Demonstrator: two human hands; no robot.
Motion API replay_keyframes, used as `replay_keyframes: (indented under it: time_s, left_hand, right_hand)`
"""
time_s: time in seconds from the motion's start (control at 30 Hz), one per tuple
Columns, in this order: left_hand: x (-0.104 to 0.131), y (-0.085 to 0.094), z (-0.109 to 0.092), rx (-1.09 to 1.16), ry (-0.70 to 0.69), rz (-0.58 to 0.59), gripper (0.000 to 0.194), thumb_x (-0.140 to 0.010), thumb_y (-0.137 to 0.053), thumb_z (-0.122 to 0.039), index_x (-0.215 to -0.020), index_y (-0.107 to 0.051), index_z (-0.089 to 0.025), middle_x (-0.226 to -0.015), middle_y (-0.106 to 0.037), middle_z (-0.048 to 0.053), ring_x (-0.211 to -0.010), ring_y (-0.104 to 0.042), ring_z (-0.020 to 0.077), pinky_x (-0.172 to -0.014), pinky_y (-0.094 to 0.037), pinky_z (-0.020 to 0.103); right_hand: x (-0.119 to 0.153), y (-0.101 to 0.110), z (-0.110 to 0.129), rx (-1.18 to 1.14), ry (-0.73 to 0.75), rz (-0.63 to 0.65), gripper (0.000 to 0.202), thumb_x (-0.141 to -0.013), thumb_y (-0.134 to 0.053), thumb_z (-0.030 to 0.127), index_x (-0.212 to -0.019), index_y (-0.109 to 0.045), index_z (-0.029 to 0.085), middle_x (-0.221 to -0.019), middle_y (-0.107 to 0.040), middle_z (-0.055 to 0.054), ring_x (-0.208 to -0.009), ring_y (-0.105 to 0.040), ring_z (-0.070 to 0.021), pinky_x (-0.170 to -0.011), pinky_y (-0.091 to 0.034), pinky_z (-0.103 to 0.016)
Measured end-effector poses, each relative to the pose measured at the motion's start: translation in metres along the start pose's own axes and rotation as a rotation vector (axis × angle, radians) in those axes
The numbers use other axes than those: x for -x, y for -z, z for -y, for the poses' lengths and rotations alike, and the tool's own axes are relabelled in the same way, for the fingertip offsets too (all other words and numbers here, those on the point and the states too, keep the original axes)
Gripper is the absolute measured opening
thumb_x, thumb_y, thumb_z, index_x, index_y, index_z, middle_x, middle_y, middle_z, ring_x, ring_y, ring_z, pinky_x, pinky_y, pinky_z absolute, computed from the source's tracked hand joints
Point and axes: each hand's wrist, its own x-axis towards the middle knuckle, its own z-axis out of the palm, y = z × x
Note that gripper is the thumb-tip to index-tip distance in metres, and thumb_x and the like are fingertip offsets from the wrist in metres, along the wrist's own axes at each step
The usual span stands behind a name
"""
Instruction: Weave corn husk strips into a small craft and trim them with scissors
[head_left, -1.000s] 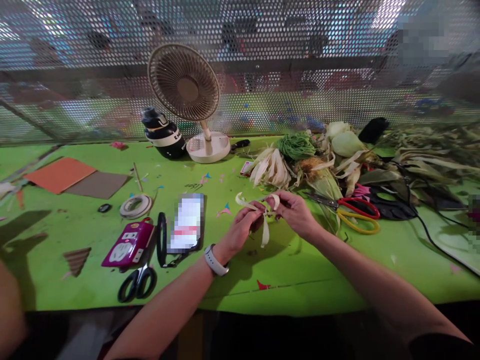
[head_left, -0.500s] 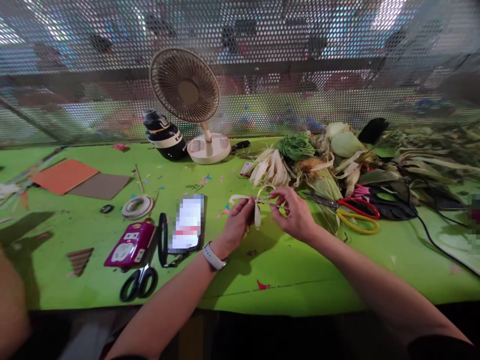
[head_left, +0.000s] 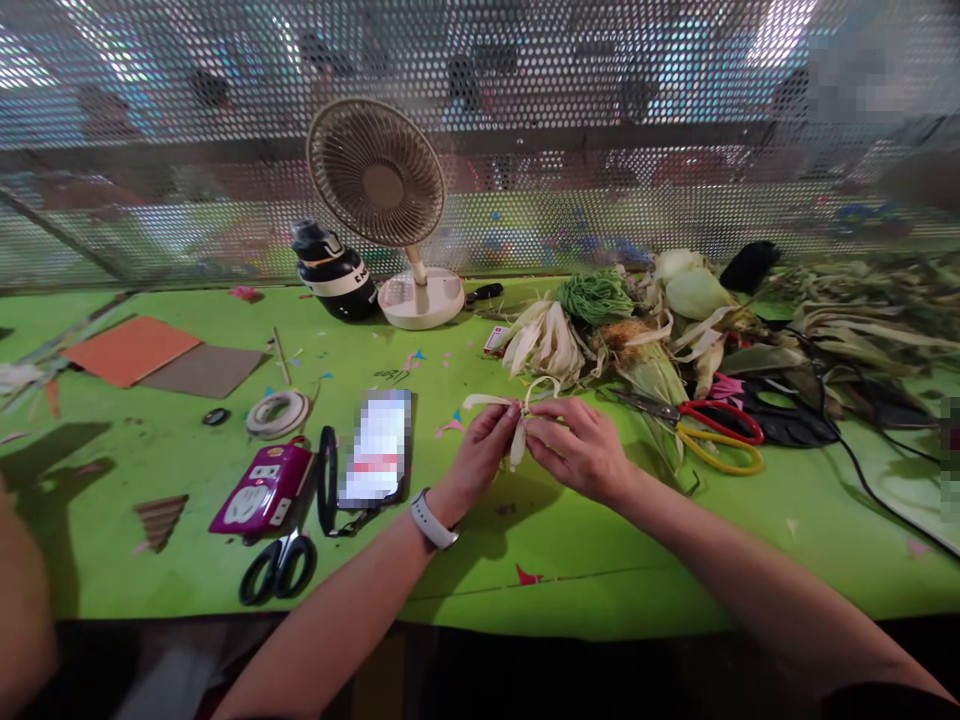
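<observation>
Between my two hands, over the green tabletop (head_left: pixel 480 580), is a small piece made of pale corn husk strips (head_left: pixel 517 448), with loops and ends sticking out to the left, upward and downward. My left hand (head_left: pixel 482 448) pinches it near its middle. Close against it, my right hand (head_left: pixel 577 445) has its thumb and fingers drawn together on the husk at the right side; the exact grip is partly hidden by the fingers. Just beyond lie a bundle of dried husks (head_left: pixel 544 343) and a coil of green string (head_left: pixel 596 297).
Red-and-yellow-handled scissors (head_left: pixel 716 430) lie to the right, near corn husks (head_left: pixel 694 290). To the left are a phone (head_left: pixel 379 445), a purple power strip (head_left: pixel 262 490), black-handled scissors (head_left: pixel 279 570) and a tape roll (head_left: pixel 277 413). A fan (head_left: pixel 384 185) and a bottle (head_left: pixel 334 275) stand behind.
My right hand has moved left and closed in on the husk piece, its fingers now meeting my left hand's fingertips. The view has shifted slightly.
</observation>
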Motion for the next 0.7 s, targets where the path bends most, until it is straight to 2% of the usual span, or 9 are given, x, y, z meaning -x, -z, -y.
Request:
replay_keyframes:
  time_s: [0.2, 0.33, 0.47, 0.57, 0.7]
  left_hand:
    - [0.0023, -0.0028, -0.0022, -0.036, -0.021, -0.011, 0.036, -0.065, -0.074, -0.049, -0.078, -0.063, -0.017, -0.066, -0.056, -0.004, -0.056, -0.045, 0.0068, -0.053, -0.036, 0.019]
    - [0.0022, -0.0033, -0.0029, 0.024, -0.032, -0.016, 0.033, -0.067, -0.074, -0.047, -0.077, -0.063, -0.017, -0.064, -0.055, -0.004, -0.055, -0.045, 0.0063, -0.053, -0.036, 0.018]
    - [0.0005, -0.0015, 0.0000, 0.021, -0.069, -0.053, 0.031, -0.068, -0.073, -0.046, -0.077, -0.063, -0.018, -0.064, -0.054, -0.004, -0.056, -0.044, 0.0064, -0.053, -0.035, 0.018]
    - [0.0001, -0.0006, 0.0018, 0.006, -0.097, -0.051, 0.031, -0.068, -0.073, -0.046, -0.076, -0.063, -0.018, -0.065, -0.054, -0.004, -0.059, -0.045, 0.0074, -0.055, -0.037, 0.019]
    - [0.0019, -0.0018, 0.0005, 0.089, -0.054, -0.076, 0.031, -0.065, -0.076, -0.044, -0.077, -0.064, -0.018, -0.069, -0.057, -0.004, -0.061, -0.048, 0.0072, -0.058, -0.038, 0.019]
  right_hand:
    - [0.0000, 0.0023, 0.0017, -0.021, -0.003, -0.003, 0.020, -0.087, -0.055, 0.021, -0.100, -0.069, 0.027, -0.095, -0.064, -0.006, -0.082, -0.059, -0.0167, -0.071, -0.049, -0.029]
    - [0.0006, 0.0044, 0.0017, -0.050, 0.019, -0.062, 0.026, -0.086, -0.057, 0.019, -0.108, -0.067, 0.028, -0.097, -0.064, -0.007, -0.083, -0.059, -0.0166, -0.071, -0.049, -0.029]
    - [0.0004, 0.0036, 0.0030, 0.013, 0.008, -0.151, 0.032, -0.082, -0.064, 0.021, -0.111, -0.065, 0.035, -0.099, -0.066, -0.003, -0.098, -0.057, -0.0204, -0.088, -0.042, -0.038]
    - [0.0005, 0.0017, 0.0047, -0.023, 0.016, -0.103, 0.035, -0.084, -0.062, 0.019, -0.112, -0.063, 0.039, -0.092, -0.069, 0.002, -0.095, -0.058, -0.0169, -0.094, -0.035, -0.038]
    - [0.0003, 0.0004, 0.0062, -0.056, 0.025, -0.058, 0.033, -0.086, -0.059, 0.016, -0.112, -0.062, 0.035, -0.093, -0.072, 0.003, -0.091, -0.060, -0.0144, -0.094, -0.034, -0.036]
